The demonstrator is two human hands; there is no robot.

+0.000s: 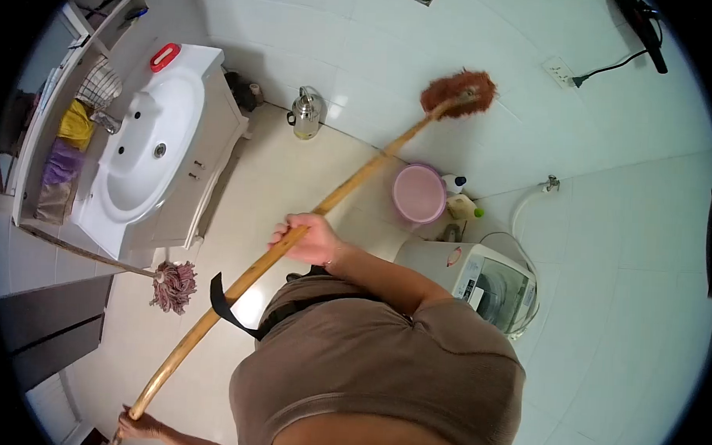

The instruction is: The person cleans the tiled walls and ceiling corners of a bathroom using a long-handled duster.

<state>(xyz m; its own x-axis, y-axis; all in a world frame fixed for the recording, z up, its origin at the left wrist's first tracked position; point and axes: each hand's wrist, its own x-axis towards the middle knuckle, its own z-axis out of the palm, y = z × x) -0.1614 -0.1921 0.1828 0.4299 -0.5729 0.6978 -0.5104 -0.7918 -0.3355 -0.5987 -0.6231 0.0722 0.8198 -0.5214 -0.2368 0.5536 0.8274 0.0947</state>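
Observation:
A long-handled mop with a bent wooden pole (349, 185) runs slantwise across the view. Its shaggy reddish-brown head (480, 84) is up against the white tiled wall at the upper right. My right hand (310, 238) is curled round the middle of the pole, in front of my waist. Down at the lower left, my left hand (139, 426) grips the pole near its butt end. A black strap (226, 300) at my waist hangs by the pole.
At the left stands a washbasin cabinet (188, 138), with another mop (173, 287) below it. A glass-sided kettle (305, 115) is on the floor by the wall. A pink basin (420, 193), bottles and a washing machine (491, 286) are at the right. A socket (559, 72) holds a plug.

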